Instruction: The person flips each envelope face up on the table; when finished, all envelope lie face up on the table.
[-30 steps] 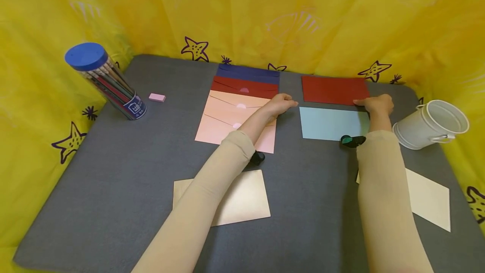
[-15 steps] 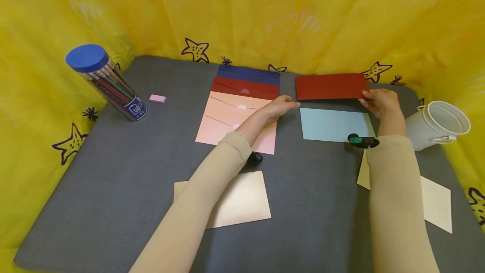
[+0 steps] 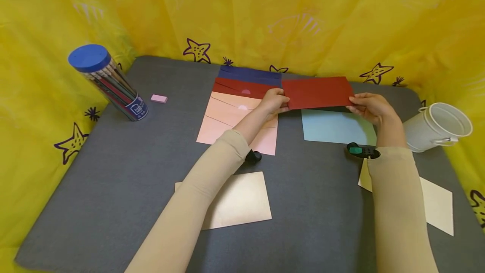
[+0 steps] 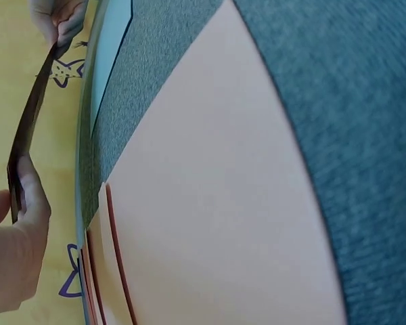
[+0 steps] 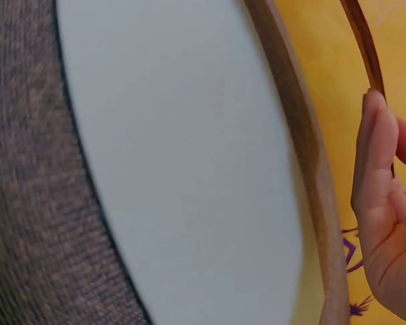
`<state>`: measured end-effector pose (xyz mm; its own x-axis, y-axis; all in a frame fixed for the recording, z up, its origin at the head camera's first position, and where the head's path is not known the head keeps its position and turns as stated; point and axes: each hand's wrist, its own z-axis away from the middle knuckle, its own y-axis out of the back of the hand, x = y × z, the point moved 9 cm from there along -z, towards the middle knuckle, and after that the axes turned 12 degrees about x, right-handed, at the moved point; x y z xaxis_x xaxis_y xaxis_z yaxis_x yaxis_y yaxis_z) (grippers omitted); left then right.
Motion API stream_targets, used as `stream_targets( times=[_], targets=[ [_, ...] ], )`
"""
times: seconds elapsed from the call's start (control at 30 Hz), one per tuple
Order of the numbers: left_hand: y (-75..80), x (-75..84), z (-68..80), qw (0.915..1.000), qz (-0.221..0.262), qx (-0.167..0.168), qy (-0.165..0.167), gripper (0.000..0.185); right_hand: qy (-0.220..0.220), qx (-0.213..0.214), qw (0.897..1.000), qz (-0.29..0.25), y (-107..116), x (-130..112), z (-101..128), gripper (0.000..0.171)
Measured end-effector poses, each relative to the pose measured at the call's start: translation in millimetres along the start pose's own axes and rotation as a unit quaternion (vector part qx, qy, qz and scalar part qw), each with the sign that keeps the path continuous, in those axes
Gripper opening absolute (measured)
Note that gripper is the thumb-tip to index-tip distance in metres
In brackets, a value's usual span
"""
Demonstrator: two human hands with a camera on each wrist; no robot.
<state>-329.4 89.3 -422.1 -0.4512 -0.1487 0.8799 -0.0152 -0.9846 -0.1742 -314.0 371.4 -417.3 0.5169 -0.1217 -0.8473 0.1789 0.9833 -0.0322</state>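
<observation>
both hands hold a dark red envelope lifted off the grey mat, near the far edge: the left hand pinches its left end, the right hand pinches its right end. it hangs over the gap between a fanned stack of envelopes at the far middle and a light blue envelope lying flat beneath. judging by this, the red envelope is picked up but not yet set down anywhere; the blue one and two cream sheets near the front edge lie untouched.
</observation>
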Motion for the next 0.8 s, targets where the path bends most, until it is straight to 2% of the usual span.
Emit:
stream_targets(
  times=[0.1,0.2,0.33,0.57,0.8],
  targets=[
    [6.3,3.8,-1.4,0.9996,-0.004,0.021,-0.016,0.038,0.008,-0.012,1.000,0.018,-3.3,-1.7,2.2,0.028],
    [12.5,7.5,-3.3,0.9986,-0.003,0.043,-0.029,0.036,0.018,-0.018,0.999,0.023,-5.5,-4.9,3.9,0.036],
    [18.8,12.7,-4.4,0.9965,-0.001,0.067,-0.051,0.030,0.022,-0.017,1.000,0.011,-3.7,-7.1,4.7,0.030],
    [25.4,18.8,-3.0,0.9930,-0.019,0.079,-0.086,0.029,0.033,-0.015,0.999,-0.008,0.4,-7.2,7.5,0.009],
    [33.0,24.3,-1.5,0.9861,-0.061,0.101,-0.117,0.026,0.063,-0.019,0.997,-0.032,0.2,-11.4,11.8,0.013]
  ],
)
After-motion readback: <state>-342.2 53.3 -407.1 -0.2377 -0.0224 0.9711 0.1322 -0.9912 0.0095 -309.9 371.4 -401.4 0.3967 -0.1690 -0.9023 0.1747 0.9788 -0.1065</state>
